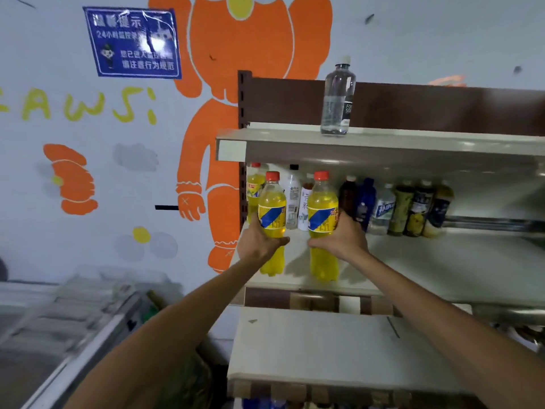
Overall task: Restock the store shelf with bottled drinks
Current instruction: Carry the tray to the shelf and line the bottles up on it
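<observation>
Background: painted wall (413,39), left and upper field; blurred cabinet low left.
Blue notice sign (132,42), white characters and a small cartoon figure, glossy with glare, fixed high on the wall just left of a large orange cartoon figure (241,48) outlined in white. Yellow hand-painted letters (79,106) below the sign. Further down, a separate orange gloved hand shape (73,181), a pale grey blotch (135,157) and a grey-petalled flower with yellow centre (141,240). Short black strip (166,207) beside the figure's hand. Dark smudges (369,18) upper right. Glass-topped cabinet (73,320) with pale frame; contents not legible.
</observation>
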Action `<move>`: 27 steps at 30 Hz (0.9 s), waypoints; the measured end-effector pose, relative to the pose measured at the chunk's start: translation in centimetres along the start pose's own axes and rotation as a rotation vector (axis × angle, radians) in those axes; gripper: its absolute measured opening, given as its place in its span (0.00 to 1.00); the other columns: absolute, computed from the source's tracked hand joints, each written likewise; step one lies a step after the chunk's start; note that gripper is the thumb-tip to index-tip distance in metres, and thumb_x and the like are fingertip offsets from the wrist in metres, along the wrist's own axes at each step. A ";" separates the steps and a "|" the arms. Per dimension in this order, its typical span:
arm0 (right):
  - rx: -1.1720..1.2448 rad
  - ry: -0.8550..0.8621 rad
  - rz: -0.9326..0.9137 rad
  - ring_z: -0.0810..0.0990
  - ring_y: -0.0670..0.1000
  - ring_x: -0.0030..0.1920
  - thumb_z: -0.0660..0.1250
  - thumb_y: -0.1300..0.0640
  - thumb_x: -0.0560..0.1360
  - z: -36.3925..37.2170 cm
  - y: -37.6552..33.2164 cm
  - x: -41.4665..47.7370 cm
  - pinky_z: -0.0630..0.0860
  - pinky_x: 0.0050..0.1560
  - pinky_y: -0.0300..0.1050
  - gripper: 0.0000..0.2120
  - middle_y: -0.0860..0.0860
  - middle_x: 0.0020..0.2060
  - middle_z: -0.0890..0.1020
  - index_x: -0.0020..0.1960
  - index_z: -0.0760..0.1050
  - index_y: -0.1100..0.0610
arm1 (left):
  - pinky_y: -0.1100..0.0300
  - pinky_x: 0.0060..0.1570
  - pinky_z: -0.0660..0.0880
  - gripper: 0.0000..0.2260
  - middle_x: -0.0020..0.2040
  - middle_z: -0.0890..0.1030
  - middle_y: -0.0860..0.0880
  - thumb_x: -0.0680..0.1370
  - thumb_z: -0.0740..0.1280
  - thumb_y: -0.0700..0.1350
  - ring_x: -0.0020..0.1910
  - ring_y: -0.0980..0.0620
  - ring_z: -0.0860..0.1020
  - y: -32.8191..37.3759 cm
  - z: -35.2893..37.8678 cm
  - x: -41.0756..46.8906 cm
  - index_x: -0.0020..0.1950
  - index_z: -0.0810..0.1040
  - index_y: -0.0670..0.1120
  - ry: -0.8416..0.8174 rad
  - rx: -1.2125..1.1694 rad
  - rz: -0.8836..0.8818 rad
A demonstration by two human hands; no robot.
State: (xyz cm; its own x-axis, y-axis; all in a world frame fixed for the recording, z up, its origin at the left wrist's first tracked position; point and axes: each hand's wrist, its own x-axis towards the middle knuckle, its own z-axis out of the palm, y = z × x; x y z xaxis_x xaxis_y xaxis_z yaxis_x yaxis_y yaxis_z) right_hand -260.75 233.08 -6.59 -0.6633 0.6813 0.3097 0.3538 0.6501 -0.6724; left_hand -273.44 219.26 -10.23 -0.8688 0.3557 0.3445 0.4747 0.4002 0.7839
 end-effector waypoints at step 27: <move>0.067 0.112 0.117 0.80 0.50 0.48 0.82 0.48 0.55 10.9 -2.9 11.5 0.74 0.45 0.41 0.33 0.46 0.48 0.81 0.56 0.73 0.50 | 0.49 0.47 0.78 0.33 0.53 0.79 0.47 0.62 0.81 0.42 0.48 0.44 0.78 -10.7 4.4 18.2 0.61 0.68 0.47 -0.090 -0.253 0.014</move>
State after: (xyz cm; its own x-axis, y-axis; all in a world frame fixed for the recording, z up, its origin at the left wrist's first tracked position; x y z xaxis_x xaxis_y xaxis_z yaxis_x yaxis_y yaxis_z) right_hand -276.55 235.38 -8.39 -0.5415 0.7865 0.2969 0.3770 0.5428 -0.7505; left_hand -293.71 225.13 -14.65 -0.8410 0.4379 0.3176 0.4262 0.1749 0.8875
